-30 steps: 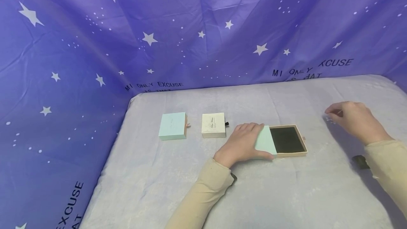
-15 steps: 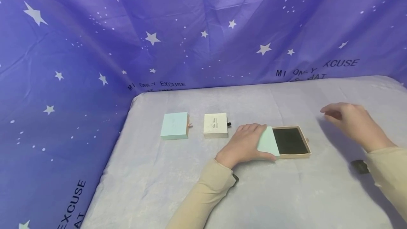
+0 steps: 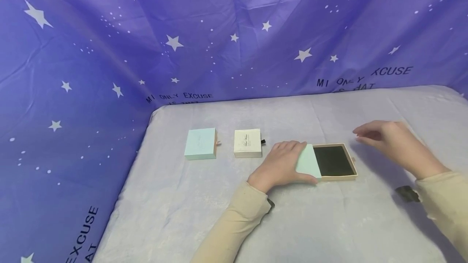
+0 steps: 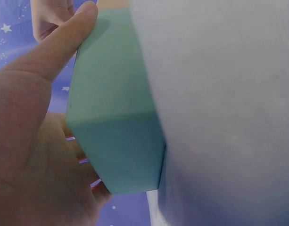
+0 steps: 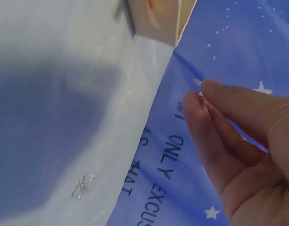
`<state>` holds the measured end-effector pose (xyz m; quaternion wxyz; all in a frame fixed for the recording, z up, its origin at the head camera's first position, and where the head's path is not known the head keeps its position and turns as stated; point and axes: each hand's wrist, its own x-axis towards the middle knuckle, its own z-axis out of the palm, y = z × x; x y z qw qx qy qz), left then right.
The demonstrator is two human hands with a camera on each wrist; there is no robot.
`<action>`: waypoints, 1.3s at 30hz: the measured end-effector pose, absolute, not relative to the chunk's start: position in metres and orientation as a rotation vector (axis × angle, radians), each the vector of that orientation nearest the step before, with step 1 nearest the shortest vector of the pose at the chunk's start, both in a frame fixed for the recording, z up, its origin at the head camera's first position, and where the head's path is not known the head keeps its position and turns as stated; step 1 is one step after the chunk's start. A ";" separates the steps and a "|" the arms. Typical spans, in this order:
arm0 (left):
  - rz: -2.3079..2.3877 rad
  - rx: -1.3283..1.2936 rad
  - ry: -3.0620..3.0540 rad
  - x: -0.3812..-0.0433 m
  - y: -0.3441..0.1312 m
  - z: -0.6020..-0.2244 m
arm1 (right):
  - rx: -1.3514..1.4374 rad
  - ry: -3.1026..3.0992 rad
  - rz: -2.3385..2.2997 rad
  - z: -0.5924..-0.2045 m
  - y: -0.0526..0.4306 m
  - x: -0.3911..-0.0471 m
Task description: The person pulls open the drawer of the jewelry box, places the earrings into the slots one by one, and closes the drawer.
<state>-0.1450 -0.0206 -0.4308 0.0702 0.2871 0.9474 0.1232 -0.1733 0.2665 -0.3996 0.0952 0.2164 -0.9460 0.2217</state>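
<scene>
My left hand (image 3: 279,167) grips the sleeve of a mint-green drawer box (image 3: 308,162), its thumb along the near side and its fingers over the top and far side. The box's drawer (image 3: 333,161) is slid out to the right and shows a black pad. To the right of it, my right hand (image 3: 396,143) is raised above the cloth, thumb and fingertips together. In the right wrist view a tiny shiny silvery piece (image 5: 197,82) sticks out at the pinched fingertips; its kind is too small to tell. Another small, shiny, clear-looking piece (image 5: 83,187) lies on the cloth.
Left of the held box lie a white drawer box (image 3: 247,143) with a black ribbon tab and a light-blue drawer box (image 3: 200,144) with a pink tab, both closed. A pale cloth (image 3: 175,210) covers the table. A purple star-patterned curtain (image 3: 219,31) hangs behind and left.
My right hand has moved left toward the pulled-out drawer, with its fingertips still together. My left hand and the box have stayed in place.
</scene>
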 end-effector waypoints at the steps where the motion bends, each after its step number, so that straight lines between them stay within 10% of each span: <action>1: 0.369 0.864 2.851 -0.145 -0.021 -0.431 | 0.660 -2.789 0.646 -0.400 0.265 -0.172; 39: 0.341 0.857 2.849 -0.145 -0.021 -0.428 | 1.062 -2.706 0.505 -0.423 0.229 -0.159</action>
